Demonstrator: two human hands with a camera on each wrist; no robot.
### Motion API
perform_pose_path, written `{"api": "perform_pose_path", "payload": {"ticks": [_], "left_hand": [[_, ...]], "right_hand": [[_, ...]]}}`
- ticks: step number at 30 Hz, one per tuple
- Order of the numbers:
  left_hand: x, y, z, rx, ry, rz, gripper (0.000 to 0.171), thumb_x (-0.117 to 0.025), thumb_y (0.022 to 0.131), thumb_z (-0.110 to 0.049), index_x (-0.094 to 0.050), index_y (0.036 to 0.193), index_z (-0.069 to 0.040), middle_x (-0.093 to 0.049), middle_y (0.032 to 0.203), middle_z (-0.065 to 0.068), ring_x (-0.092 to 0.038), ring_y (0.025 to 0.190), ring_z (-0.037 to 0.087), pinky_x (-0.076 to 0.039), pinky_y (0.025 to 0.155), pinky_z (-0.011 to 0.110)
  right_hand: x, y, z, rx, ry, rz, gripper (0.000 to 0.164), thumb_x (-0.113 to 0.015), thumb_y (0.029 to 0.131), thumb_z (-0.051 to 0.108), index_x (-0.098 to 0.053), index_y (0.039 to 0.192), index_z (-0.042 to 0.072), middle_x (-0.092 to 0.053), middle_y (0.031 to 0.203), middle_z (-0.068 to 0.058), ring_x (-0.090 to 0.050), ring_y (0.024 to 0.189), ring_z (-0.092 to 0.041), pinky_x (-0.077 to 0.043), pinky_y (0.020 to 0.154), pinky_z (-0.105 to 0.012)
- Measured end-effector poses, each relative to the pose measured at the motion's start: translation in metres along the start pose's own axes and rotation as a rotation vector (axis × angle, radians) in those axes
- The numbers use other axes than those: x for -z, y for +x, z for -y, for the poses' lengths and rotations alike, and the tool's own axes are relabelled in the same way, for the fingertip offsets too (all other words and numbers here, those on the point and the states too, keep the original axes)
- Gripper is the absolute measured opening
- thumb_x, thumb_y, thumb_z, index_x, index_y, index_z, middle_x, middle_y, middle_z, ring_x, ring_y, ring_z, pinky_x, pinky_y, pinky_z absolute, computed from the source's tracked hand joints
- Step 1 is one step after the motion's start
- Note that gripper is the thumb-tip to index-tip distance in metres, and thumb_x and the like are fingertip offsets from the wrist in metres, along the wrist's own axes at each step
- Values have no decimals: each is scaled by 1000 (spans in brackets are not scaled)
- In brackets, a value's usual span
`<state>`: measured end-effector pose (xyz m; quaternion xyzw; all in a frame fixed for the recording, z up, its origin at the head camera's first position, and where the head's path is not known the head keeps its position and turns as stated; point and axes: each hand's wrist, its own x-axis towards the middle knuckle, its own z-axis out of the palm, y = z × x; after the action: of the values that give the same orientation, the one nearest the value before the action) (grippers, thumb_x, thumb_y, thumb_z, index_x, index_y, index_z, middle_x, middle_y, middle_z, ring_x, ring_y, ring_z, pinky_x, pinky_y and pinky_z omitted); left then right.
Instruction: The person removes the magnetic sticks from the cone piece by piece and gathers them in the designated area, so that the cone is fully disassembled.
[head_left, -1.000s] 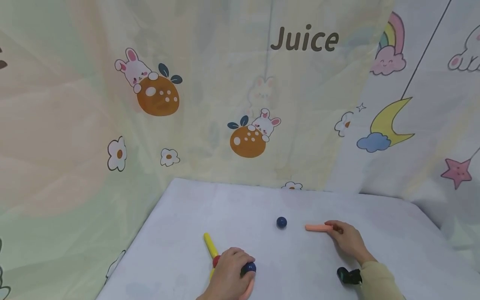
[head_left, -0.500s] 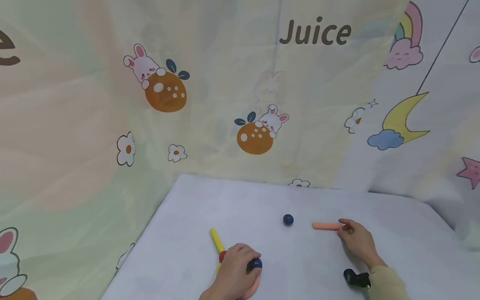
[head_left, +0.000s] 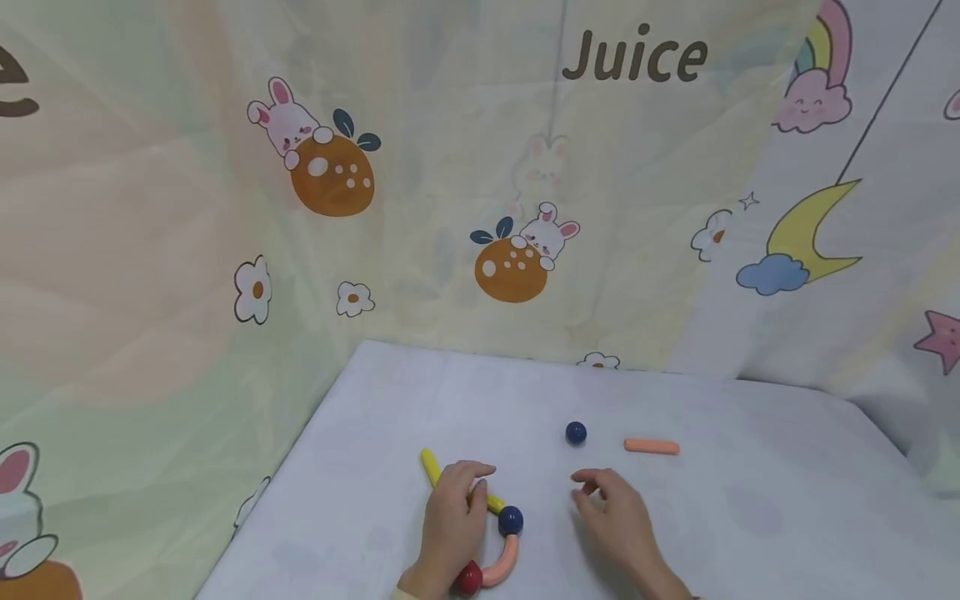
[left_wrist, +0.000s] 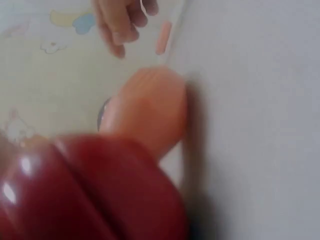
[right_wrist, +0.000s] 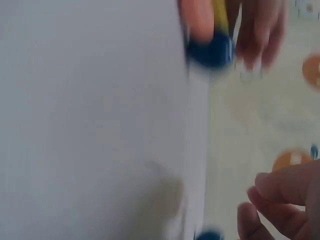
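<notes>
In the head view, my left hand is over a shape of joined rods and balls. Its thumb and index finger stand apart above a yellow rod, and the palm hides part of the shape. A blue ball joins that rod to a curved pink rod, which ends at a red ball by the wrist. Another yellow piece shows beyond the fingers. My right hand hovers to the right, fingers loosely bent, holding nothing. The red ball looms large in the left wrist view.
Farther back on the white table lies a loose blue ball. To its right is a straight pink rod. A printed cloth hangs behind the table.
My right hand has let go of the straight pink rod and moved left and nearer. My left hand has come off the blue ball and shifted left, uncovering the yellow rod and red ball.
</notes>
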<state>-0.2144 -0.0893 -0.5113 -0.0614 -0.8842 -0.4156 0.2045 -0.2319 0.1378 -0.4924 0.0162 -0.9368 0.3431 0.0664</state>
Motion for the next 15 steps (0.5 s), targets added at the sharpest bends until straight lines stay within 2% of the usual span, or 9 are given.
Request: {"api": "perform_pose_path", "payload": {"ticks": [3,5,8,11,15], "left_hand": [[3,3,4,109,-72,-121,22,-59,91,0,-70,100,-18,-68,98,-9,-57,79,8,-48,64,23],[4,5,7,158,-117,-166,23,-57,91,2,-70,97,-15,-68,95,-7,-57,79,7,-48,66,22],[6,6,9,197,-183,-178,25,-54,90,6,-71,95,-12,-68,92,-6,-56,74,12,-47,64,22],[5,5,11,200,-217,-183,29,-51,88,9,-71,92,-12,-68,91,-7,-61,80,17,-48,69,23],[4,5,12,208,-253,-192,31,-48,87,10,-71,92,-11,-69,90,-6,-64,87,21,-49,76,27]], "right_hand": [[-21,-17,34,31,90,142,17,-71,86,14,-71,102,17,-59,80,10,-51,72,-10,-44,64,-25],[-33,-25,52,59,124,187,15,-71,86,16,-71,101,18,-58,76,12,-49,66,-7,-42,57,-22],[-49,-32,72,143,89,154,16,-73,85,19,-71,101,18,-58,71,15,-47,60,-3,-40,54,-21],[-60,-36,86,219,6,92,23,-75,83,23,-70,103,14,-59,69,14,-46,57,-1,-40,53,-21],[-70,-37,97,238,-70,93,39,-79,78,26,-67,111,8,-58,66,10,-44,54,-4,-37,49,-22]]}}
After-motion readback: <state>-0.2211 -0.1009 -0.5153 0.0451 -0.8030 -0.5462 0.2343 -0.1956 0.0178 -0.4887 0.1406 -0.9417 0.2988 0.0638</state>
